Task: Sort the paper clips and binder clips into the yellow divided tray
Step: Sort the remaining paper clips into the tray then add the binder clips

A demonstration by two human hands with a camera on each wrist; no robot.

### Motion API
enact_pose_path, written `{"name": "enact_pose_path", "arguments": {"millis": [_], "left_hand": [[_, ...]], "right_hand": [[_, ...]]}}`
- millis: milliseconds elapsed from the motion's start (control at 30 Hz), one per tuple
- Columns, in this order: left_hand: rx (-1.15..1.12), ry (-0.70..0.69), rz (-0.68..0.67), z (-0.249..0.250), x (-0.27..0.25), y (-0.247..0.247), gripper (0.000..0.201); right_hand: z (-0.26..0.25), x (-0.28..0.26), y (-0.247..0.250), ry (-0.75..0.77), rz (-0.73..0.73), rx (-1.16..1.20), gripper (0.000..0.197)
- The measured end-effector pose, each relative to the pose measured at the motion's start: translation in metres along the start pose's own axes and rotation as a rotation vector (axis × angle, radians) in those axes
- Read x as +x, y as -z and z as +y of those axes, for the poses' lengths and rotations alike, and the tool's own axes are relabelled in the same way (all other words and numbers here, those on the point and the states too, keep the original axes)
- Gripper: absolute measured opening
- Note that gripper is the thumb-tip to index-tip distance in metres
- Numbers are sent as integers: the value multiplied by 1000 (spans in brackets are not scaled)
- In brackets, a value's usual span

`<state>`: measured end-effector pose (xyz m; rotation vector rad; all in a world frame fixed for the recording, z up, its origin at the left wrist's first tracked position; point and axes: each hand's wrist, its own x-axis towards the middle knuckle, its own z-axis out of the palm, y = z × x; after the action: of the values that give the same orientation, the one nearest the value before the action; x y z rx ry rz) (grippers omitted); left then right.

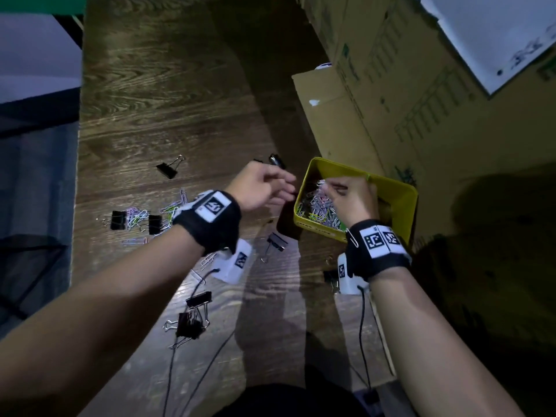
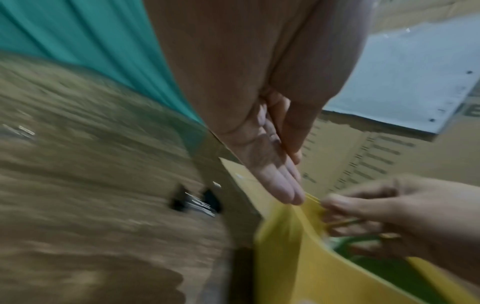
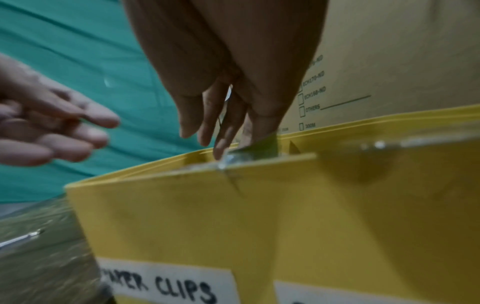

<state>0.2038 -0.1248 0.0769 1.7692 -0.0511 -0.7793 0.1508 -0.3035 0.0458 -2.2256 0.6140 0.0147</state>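
The yellow divided tray [image 1: 400, 194] stands on the wooden table at right. Its left compartment holds a heap of coloured paper clips [image 1: 316, 206] and its front bears a "PAPER CLIPS" label [image 3: 166, 286]. My right hand [image 1: 329, 186] hovers over that heap and pinches thin yellow-green paper clips [image 2: 340, 223]; the wrist views are blurred. My left hand [image 1: 288, 185] hangs just left of the tray's rim, fingers relaxed and holding nothing. Loose paper clips [image 1: 137, 216] and black binder clips [image 1: 117, 220] [image 1: 167, 169] [image 1: 188, 325] lie scattered on the table.
Cardboard boxes [image 1: 376, 100] stand close behind and beside the tray. Another binder clip [image 1: 278, 240] lies between my wrists. Thin black cables [image 1: 362, 326] trail from both wrist straps. The table's left edge [image 1: 78, 176] drops to dark fabric.
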Motion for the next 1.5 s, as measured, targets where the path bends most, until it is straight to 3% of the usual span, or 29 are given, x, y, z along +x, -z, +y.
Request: {"name": "enact_pose_path", "arguments": {"millis": [133,233,333,433,500,633,933,1167,1500], "left_hand": [[96,30,110,-34,-27,65,9],[617,47,177,-79,-50,98,19],[967,17,33,-125,-77,106,30],[1086,-62,-111,-158,-94,99,50],[1148,-108,-155,-173,-96,93,63],[1234,-155,-141,-183,-91,87,65],[1098,-247,19,-182,-88,76,30],[1170,17,37,-174,-89,67,30],[1394,27,-21,-172,-89,58,33]], "right_hand": [[-20,-14,-6,127,-81,-43,25],[-41,-38,-30,386,-132,-48,21],[-50,-67,-73,509,-418,-217,27],[-42,-93,-118,530,-646,-481,41],[-33,-105,-141,543,-709,-552,60],[-24,-114,-165,626,-648,-636,72],[-25,-113,-171,614,-625,-583,39],[-30,-107,-166,590,-713,-684,36],[-29,-118,-158,688,-693,-767,24]]}}
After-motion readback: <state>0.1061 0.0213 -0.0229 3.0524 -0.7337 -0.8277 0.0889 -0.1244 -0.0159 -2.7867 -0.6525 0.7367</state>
